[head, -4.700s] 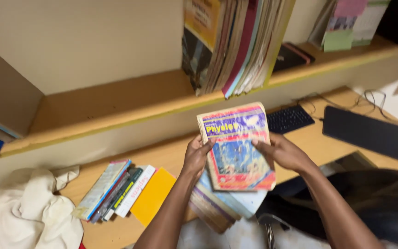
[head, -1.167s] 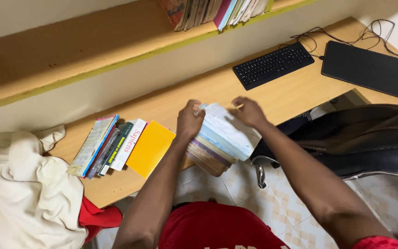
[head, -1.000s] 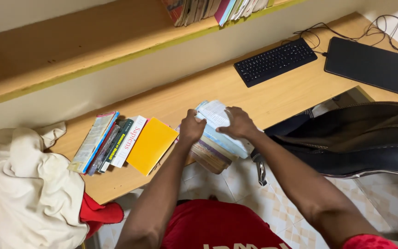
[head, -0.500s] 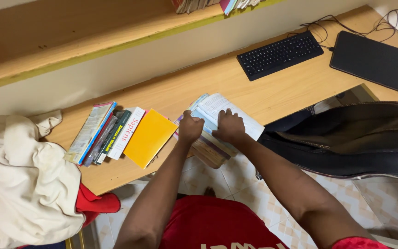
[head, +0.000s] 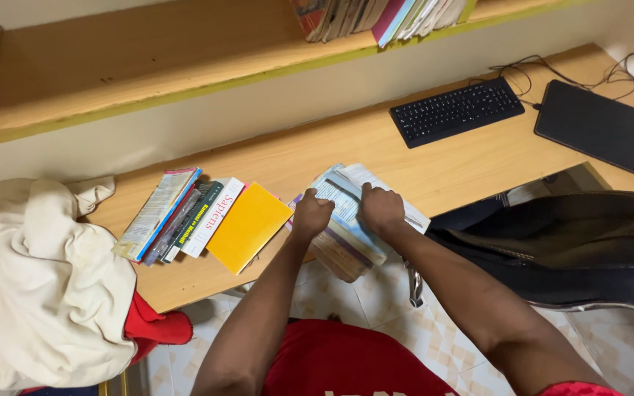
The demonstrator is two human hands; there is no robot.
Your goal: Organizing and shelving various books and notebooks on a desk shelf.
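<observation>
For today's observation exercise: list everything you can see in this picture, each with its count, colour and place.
Stack of books: one pile, mixed colours, desk front edge, under both hands.
Row of books: several, mixed, desk left.
Yellow book: one, beside that row.
Cloth: one, cream, far left.
Keyboard: one, black, desk right.
Flat pad: one, black, far right.
Shelf books: many, mixed, upper shelf.
Chair: one, black, right.
Left hand: on the stack.
Right hand: on the stack.

Both hands, left (head: 311, 217) and right (head: 381, 210), grip a book stack (head: 346, 238) on the desk (head: 449, 158).
</observation>
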